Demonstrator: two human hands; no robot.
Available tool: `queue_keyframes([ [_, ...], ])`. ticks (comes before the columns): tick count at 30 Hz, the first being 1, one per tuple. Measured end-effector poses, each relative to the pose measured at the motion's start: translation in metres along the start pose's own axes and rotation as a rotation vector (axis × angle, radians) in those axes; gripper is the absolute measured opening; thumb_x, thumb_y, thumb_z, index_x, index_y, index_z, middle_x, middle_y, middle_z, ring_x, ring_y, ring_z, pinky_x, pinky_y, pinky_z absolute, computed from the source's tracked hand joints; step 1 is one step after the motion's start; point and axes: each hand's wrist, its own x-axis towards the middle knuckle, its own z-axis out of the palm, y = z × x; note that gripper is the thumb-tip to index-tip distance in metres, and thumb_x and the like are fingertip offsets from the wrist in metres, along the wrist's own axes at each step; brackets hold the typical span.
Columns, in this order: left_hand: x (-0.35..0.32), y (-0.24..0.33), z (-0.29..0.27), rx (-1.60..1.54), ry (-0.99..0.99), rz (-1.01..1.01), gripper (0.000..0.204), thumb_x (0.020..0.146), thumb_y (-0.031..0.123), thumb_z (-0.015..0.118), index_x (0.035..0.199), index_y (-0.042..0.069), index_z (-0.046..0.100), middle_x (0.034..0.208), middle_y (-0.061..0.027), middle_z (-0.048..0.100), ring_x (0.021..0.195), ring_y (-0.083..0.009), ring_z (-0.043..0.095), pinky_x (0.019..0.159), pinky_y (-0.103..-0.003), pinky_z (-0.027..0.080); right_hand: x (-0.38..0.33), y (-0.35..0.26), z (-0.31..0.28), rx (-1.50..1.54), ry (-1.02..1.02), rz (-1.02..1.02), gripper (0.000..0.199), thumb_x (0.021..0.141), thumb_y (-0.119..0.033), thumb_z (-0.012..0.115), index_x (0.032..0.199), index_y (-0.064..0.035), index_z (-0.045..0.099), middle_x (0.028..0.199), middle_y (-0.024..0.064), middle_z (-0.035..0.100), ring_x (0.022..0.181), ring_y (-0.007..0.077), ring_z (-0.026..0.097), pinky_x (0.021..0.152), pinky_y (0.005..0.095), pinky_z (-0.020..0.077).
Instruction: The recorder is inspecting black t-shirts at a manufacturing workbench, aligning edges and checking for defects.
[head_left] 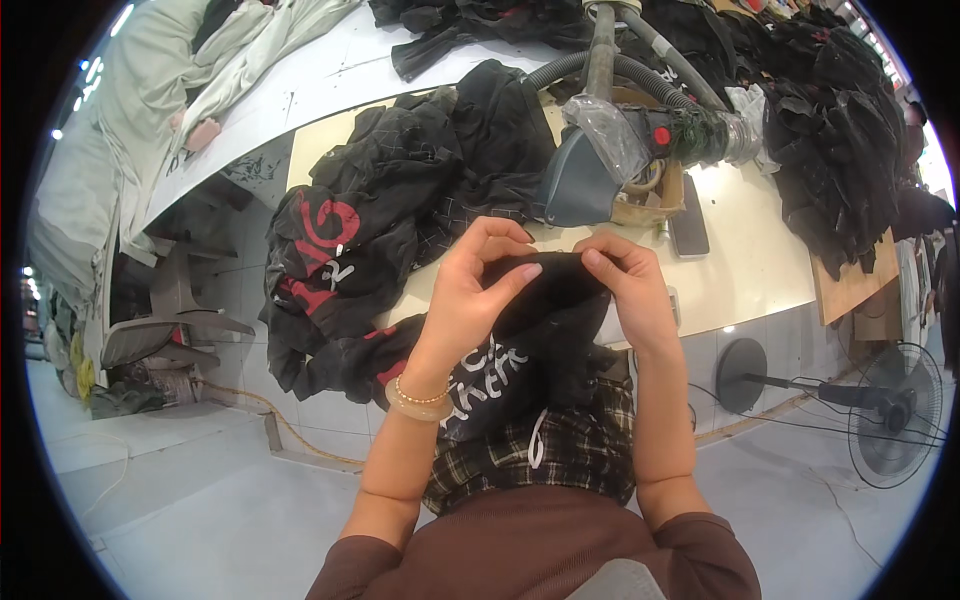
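Both hands' (470, 290) fingertips half-buried in bunched black garment (545, 330), grip unclear.

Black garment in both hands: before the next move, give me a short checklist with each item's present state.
1. Left hand grips the black garment: ok, fingers curl over its top edge.
2. Right hand grips the same edge: ok, fingertips pinch it beside the left hand.
3. Garment lifted off the table: ok, it hangs from the hands toward the person's lap.
4. Pile of black garments kept apart: ok, it lies behind the held piece on the table.
5. Grey machine head away from the fingers: ok, it sits farther back.
6. Seam or loose threads at the pinched edge: cannot tell, dark cloth hides detail.
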Motion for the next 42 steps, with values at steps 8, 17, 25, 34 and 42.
queue_keyframes([
  [8,0.007,-0.006,-0.002,-0.031,0.095,0.094,0.022,0.084,-0.006,0.066,0.1,0.001,0.054,0.095,-0.0045,0.062,0.094,-0.0109,0.059,0.085,-0.023,0.046,0.001,-0.006,0.009,0.034,-0.017,0.09,0.018,0.089,-0.013,0.066,0.095,0.0037,0.068,0.085,0.0002,0.065,0.08,0.0066,0.056,0.076,0.0218,0.0441],
  [17,0.012,-0.007,-0.013,-0.07,0.06,-0.055,0.018,0.085,-0.004,0.066,0.1,0.0,0.056,0.092,-0.0012,0.062,0.085,-0.0072,0.057,0.082,-0.022,0.046,0.008,0.005,0.006,0.6,-0.097,0.284,0.023,0.093,-0.014,0.06,0.107,0.0036,0.065,0.102,0.0077,0.069,0.091,0.0144,0.065,0.085,0.0261,0.0497],
  [25,0.012,-0.009,-0.006,0.342,0.117,0.285,0.016,0.077,-0.006,0.072,0.09,-0.005,0.062,0.086,-0.0026,0.063,0.08,-0.0089,0.058,0.076,-0.022,0.046,0.002,0.011,0.006,0.806,-0.154,0.284,0.028,0.095,-0.015,0.054,0.113,0.005,0.061,0.11,0.013,0.067,0.095,0.0196,0.066,0.088,0.0333,0.0523],
  [34,0.012,-0.005,0.005,0.273,0.3,0.254,0.01,0.078,0.001,0.074,0.083,-0.004,0.066,0.075,-0.0061,0.066,0.069,-0.0103,0.06,0.066,-0.024,0.048,-0.005,0.008,0.01,0.862,-0.195,0.248,0.044,0.09,-0.012,0.053,0.129,0.0092,0.049,0.124,0.0176,0.06,0.113,0.0245,0.06,0.101,0.0357,0.0448],
  [42,0.011,-0.007,0.014,0.204,0.365,0.228,0.013,0.079,0.003,0.075,0.079,-0.004,0.064,0.074,-0.0037,0.066,0.067,-0.0064,0.059,0.063,-0.021,0.047,-0.005,0.003,0.012,0.853,-0.164,0.225,0.044,0.089,-0.01,0.053,0.128,0.01,0.049,0.122,0.0181,0.061,0.111,0.0246,0.061,0.098,0.0352,0.0469],
])
